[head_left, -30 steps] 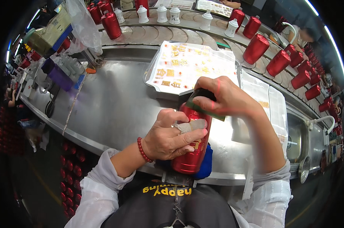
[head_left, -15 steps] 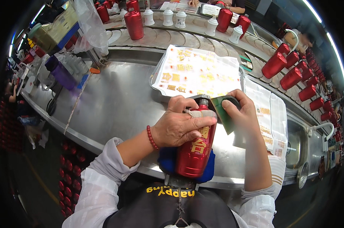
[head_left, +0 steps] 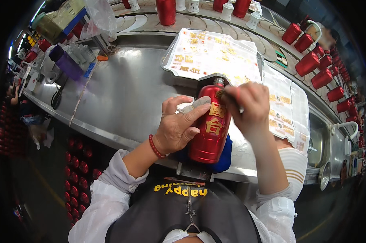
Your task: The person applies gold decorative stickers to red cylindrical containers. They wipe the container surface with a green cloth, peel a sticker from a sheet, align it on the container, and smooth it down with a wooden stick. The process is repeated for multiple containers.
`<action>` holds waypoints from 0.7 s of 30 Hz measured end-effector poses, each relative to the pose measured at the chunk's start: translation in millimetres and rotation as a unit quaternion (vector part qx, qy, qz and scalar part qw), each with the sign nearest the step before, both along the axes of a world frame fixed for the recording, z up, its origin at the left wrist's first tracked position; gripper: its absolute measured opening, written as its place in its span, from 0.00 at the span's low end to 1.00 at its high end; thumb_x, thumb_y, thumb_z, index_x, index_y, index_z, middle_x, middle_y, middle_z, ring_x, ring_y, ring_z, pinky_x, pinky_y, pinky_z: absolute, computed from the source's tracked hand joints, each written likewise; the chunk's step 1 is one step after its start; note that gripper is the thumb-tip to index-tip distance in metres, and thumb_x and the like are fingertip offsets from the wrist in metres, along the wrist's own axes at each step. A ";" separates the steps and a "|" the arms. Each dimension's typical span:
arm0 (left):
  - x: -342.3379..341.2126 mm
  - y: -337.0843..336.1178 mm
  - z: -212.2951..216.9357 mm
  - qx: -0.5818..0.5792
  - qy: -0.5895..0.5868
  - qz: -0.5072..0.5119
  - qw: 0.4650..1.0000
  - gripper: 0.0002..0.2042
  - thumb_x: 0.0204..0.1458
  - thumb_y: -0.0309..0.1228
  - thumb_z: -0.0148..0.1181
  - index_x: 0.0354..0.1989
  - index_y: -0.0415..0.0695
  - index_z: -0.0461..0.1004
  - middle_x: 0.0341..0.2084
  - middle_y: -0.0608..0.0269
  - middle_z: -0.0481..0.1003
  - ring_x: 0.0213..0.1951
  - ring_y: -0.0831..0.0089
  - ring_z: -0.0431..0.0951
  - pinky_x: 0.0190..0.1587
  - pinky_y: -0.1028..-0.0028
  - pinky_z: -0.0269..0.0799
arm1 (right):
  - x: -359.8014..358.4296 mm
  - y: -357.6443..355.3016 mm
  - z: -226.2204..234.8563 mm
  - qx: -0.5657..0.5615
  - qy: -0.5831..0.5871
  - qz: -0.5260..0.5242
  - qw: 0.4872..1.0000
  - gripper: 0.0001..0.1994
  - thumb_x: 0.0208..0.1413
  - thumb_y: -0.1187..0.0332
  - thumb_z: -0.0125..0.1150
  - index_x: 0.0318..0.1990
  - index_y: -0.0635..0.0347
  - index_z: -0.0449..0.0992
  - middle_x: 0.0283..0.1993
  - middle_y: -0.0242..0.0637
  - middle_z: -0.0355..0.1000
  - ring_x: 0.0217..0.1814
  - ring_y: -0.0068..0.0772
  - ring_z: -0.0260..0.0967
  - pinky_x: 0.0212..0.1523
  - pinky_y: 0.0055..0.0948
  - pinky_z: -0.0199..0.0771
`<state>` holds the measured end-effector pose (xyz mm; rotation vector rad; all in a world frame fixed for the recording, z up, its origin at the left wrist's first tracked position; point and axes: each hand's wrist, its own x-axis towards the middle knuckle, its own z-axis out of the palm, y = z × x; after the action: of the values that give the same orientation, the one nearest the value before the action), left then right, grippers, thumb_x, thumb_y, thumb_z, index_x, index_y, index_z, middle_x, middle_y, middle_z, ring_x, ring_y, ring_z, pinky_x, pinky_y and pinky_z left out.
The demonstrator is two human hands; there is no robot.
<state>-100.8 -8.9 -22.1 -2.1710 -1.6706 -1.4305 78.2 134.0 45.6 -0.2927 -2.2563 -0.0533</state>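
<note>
A red metallic bottle [head_left: 205, 143] with raised gold characters leans back in a dark cradle in front of me, a blue cloth [head_left: 223, 150] beneath it. My left hand [head_left: 177, 123], wearing a red bead bracelet, holds a folded whitish cloth [head_left: 197, 106] in its fingers against the bottle's left side. At the bottle's upper right, my right hand [head_left: 251, 103] is closed around a thin scraper [head_left: 232, 101], seen nearly edge-on and dark. Motion blurs this hand. The scraper's tip is close to a small gold emblem below the neck; whether it touches is unclear.
Behind the bottle, a tray [head_left: 163, 65] carries white sheets of gold characters [head_left: 215, 52]; more sheets [head_left: 281, 109] lie to the right. A conveyor [head_left: 142, 22] with red bottles and white ones curves past the back. A purple bottle [head_left: 65, 62] stands left; a sink [head_left: 318, 141] is right.
My right hand has brought the green scraper down and left to the bottle's upper part. My left hand has slid left with the cloth, uncovering the gold characters. The whole view has shifted.
</note>
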 end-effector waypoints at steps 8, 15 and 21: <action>-9.8 30.1 23.0 -0.033 0.082 -0.087 0.992 0.28 0.66 0.56 0.39 0.64 0.52 0.72 0.50 0.66 0.79 0.59 0.61 0.63 0.65 0.58 0.47 | 26.1 -61.3 -45.2 -0.606 0.200 0.015 0.770 0.10 0.64 0.65 0.62 0.43 0.63 0.74 0.35 0.29 0.75 0.36 0.14 0.68 0.37 0.17 0.70; -16.7 46.3 27.0 -0.003 0.176 -0.115 0.978 0.28 0.64 0.59 0.38 0.62 0.60 0.74 0.44 0.74 0.81 0.57 0.65 0.61 0.66 0.59 0.43 | 27.5 -51.2 -70.4 -0.674 0.255 0.024 0.693 0.11 0.65 0.63 0.61 0.44 0.64 0.74 0.36 0.26 0.74 0.37 0.14 0.66 0.40 0.17 0.69; -1.5 8.1 22.1 -0.031 0.201 -0.113 0.973 0.27 0.64 0.60 0.40 0.61 0.62 0.75 0.53 0.76 0.78 0.60 0.68 0.59 0.69 0.54 0.37 | 32.2 -43.9 -67.1 -0.687 0.218 0.012 0.693 0.10 0.65 0.64 0.61 0.43 0.63 0.75 0.35 0.26 0.74 0.36 0.13 0.66 0.38 0.17 0.69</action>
<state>-102.3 -0.8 0.0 -2.5369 -1.3798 -0.8931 110.4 90.1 -21.5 -0.9160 -1.3821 1.5993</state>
